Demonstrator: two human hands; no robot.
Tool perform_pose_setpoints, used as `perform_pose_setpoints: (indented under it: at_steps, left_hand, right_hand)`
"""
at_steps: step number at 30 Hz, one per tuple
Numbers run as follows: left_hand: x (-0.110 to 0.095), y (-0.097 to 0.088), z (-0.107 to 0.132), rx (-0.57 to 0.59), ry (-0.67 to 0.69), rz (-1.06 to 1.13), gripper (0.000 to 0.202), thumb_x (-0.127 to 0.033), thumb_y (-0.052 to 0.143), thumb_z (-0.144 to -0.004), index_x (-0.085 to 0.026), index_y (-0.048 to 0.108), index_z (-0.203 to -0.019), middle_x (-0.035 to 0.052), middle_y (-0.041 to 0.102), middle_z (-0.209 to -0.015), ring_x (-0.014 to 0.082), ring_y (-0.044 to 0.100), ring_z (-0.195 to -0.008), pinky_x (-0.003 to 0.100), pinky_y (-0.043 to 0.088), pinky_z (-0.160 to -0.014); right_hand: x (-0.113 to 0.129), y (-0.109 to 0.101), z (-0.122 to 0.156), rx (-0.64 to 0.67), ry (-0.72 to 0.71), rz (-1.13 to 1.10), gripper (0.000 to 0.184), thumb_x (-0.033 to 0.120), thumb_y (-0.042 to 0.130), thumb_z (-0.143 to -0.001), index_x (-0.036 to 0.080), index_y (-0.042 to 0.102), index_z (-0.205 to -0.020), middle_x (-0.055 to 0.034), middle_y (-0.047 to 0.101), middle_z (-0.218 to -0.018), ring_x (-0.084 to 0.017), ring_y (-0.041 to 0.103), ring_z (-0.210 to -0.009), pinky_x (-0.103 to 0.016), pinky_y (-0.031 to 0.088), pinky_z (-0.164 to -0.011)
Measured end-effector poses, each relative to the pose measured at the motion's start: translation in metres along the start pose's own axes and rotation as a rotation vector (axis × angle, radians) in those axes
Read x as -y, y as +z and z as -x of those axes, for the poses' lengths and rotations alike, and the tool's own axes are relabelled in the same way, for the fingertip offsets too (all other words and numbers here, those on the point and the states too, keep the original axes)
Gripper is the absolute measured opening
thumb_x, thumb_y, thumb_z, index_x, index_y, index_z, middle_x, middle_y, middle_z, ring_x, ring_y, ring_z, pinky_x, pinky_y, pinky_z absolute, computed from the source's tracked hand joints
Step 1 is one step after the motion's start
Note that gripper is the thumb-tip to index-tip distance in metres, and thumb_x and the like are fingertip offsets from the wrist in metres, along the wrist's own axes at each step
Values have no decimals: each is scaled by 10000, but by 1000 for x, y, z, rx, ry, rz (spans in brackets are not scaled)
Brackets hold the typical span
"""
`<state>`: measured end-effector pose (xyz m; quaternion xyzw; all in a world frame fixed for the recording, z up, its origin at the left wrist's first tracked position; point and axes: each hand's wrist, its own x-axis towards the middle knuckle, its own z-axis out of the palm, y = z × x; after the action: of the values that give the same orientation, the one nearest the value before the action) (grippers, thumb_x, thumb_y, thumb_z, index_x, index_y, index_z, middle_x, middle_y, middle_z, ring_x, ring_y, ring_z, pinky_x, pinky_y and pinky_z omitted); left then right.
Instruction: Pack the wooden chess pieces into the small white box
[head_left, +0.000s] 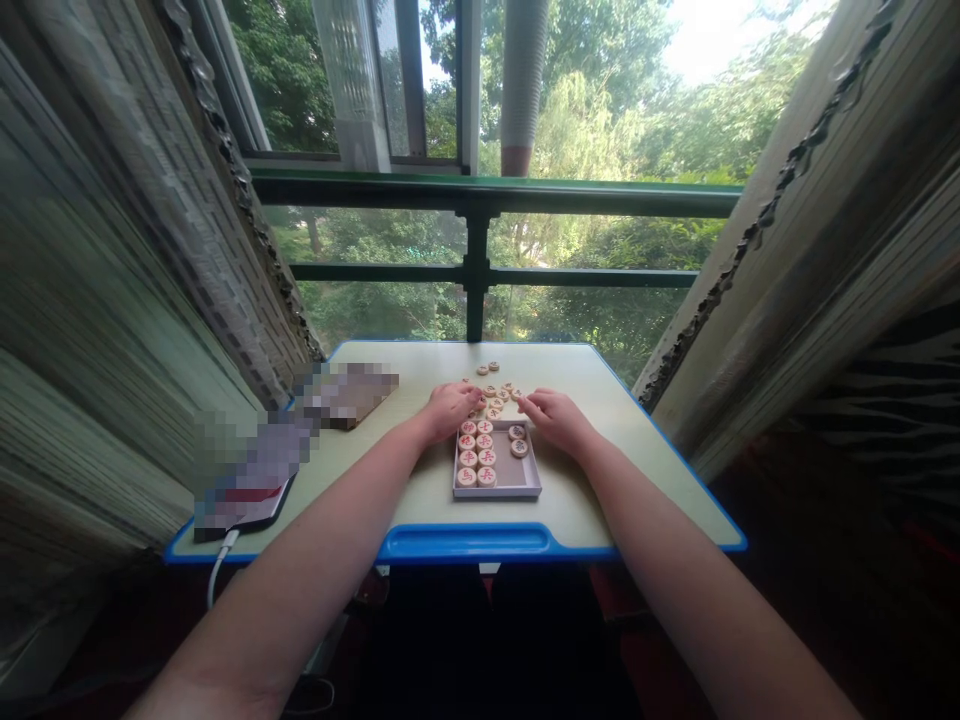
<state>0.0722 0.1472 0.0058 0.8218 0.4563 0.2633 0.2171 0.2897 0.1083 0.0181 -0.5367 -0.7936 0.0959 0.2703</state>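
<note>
A shallow grey tray (517, 480) lies on the small table (622, 470) and holds several round wooden game discs (475, 458) with red marks, set in rows at its left and far side. More loose discs (496, 387) lie in a small pile just beyond the tray. My left hand (448, 408) rests at the tray's far left corner with fingers curled over the pile. My right hand (551, 415) is at the far right corner, fingers pinched toward the loose discs. What either hand holds is too small to make out.
The table has a blue rim with a groove (469, 543) along its near edge. A phone on a white cable (240, 505) and a flat brown object (352, 395) lie at the left. Curtains hang on both sides; a green railing (480, 270) and window stand behind.
</note>
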Motion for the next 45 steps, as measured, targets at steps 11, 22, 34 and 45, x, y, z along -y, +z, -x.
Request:
perform_pose_setpoints:
  at_steps: [11,22,34,45]
  left_hand:
    - [-6,-3,3,-201,40,334,282,-388,558,-756,-163,726,-775,82,630,-1005,203,581,-964,321,425,-912]
    - [-20,1,5,-191,-56,907,325,-208,706,-628,-130,668,-941,85,676,-939,182,621,-883,377,456,-866]
    - [-31,1,10,-88,-101,928,393,-282,754,-607,-119,655,-950,85,684,-896,182,633,-839,367,480,-827]
    - [-32,1,12,-57,-75,840,405,-317,775,-572,-122,667,-910,94,694,-912,202,640,-857,382,504,-822]
  right_hand:
    - [0,0,0,-37,-44,1,379,379,393,-896,179,670,-732,-38,597,-715,-129,532,-668,-240,377,-625]
    - [9,-1,5,-145,-164,-19,200,314,500,-844,181,627,-765,-24,569,-722,-117,502,-625,-240,386,-597]
    - [15,5,6,-222,-237,-89,163,308,548,-819,199,618,-918,-2,556,-690,-114,488,-610,-237,400,-617]
    - [19,4,6,-239,-175,-130,202,369,548,-818,189,630,-859,-20,593,-676,-128,526,-617,-244,411,-608]
